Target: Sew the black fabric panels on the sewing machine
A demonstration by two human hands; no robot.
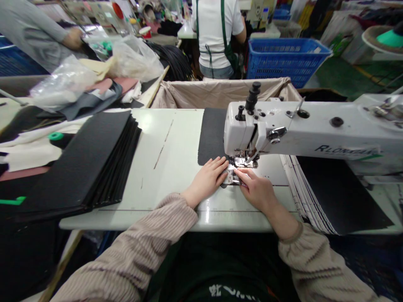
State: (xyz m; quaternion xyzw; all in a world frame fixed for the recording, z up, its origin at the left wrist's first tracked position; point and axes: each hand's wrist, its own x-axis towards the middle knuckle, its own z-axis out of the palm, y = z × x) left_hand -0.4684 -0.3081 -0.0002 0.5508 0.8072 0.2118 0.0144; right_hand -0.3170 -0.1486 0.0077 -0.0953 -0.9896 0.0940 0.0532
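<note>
My left hand [208, 179] lies flat, fingers stretched out, its fingertips at the near edge of a black sheet panel [211, 134]. That panel rests on the pale sewing table and runs behind the machine head. Close by, my right hand [258, 191] has its front fingers extended to the metal plate [232, 178] just before the presser foot [244, 162]; its thumb and lower fingers are largely hidden. The white sewing machine [292, 126] reaches in from the right, its needle area between and just beyond my hands.
A stack of black panels [85, 155] leans at the left, and another stack, white-edged, [340, 197] lies under the machine arm. Beyond the table hangs a beige cloth bin [201, 94]. Farther back are a blue basket [283, 58], a person [217, 37], and plastic bags [135, 58].
</note>
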